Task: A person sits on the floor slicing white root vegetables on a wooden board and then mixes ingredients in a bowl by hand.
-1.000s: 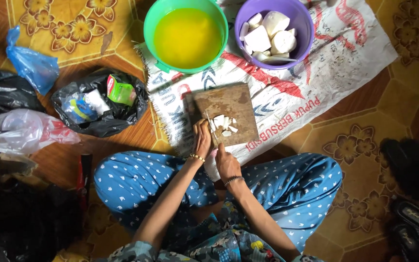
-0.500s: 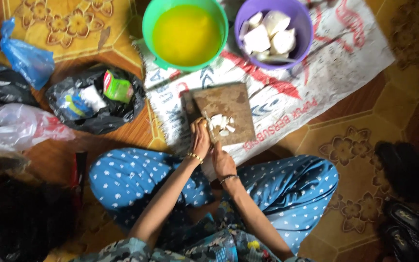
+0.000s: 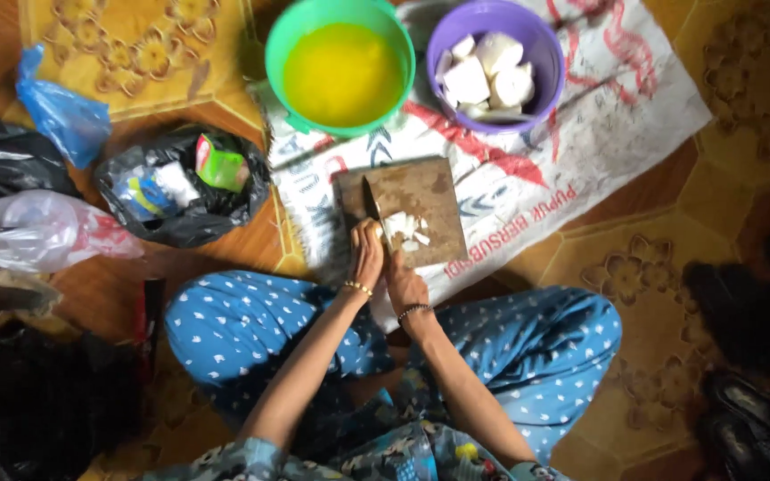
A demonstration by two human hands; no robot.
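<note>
White chunks (image 3: 405,229) lie on our wooden chopping board (image 3: 430,200); our left hand (image 3: 367,254) grips the knife (image 3: 372,203), our right hand (image 3: 403,278) presses fingers onto them.

Knife (image 3: 374,207): blade flat-grey, tip toward 12 o'clock, handle wrapped in left hand (image 3: 366,254), over the board's left half.

White chunks (image 3: 405,230): small pale cut pieces, loosely heaped near the board's 6 o'clock edge, just right of the blade; right hand (image 3: 404,279) touches them from 6 o'clock.

Wooden cutting board (image 3: 434,196): brown, worn, lying flat.
</note>
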